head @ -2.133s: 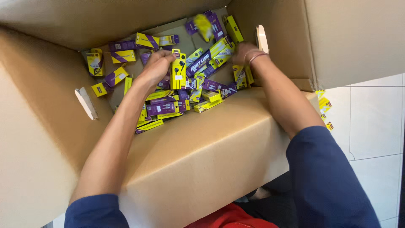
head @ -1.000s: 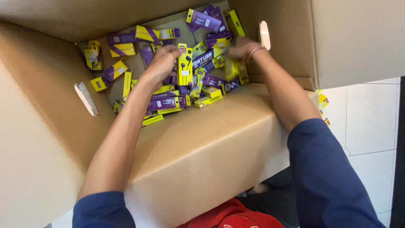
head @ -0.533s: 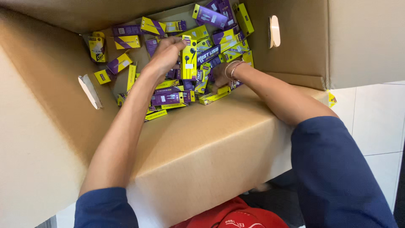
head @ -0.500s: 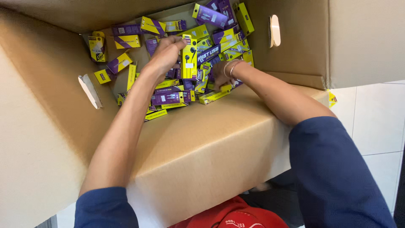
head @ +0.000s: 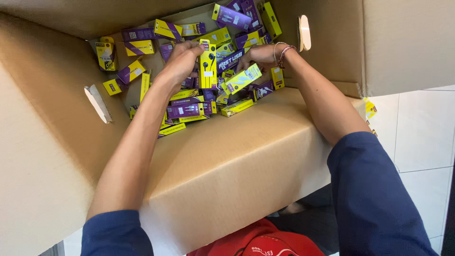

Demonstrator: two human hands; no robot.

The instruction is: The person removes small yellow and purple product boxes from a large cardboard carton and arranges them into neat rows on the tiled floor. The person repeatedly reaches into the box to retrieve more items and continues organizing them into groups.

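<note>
Both my arms reach down into a large cardboard box [head: 246, 156]. My left hand [head: 181, 60] grips a tall yellow earphone package [head: 207, 65], held upright above a heap of small yellow and purple retail boxes [head: 189, 111]. My right hand [head: 258, 54], with bracelets at the wrist, closes on a purple package [head: 231, 60] and rests over a yellow-green one [head: 242, 78] just right of the earphone package. The two hands are close together over the middle of the heap.
More small boxes lie scattered along the far side of the box floor [head: 137, 47]. The box walls have oval handle cut-outs at the left [head: 97, 102] and right [head: 303, 33]. White floor tiles [head: 417, 132] show at the right, a red object [head: 256, 242] below.
My right hand has moved left from the box's right wall toward the middle and taken hold of a purple package. My left hand keeps the yellow earphone package upright.
</note>
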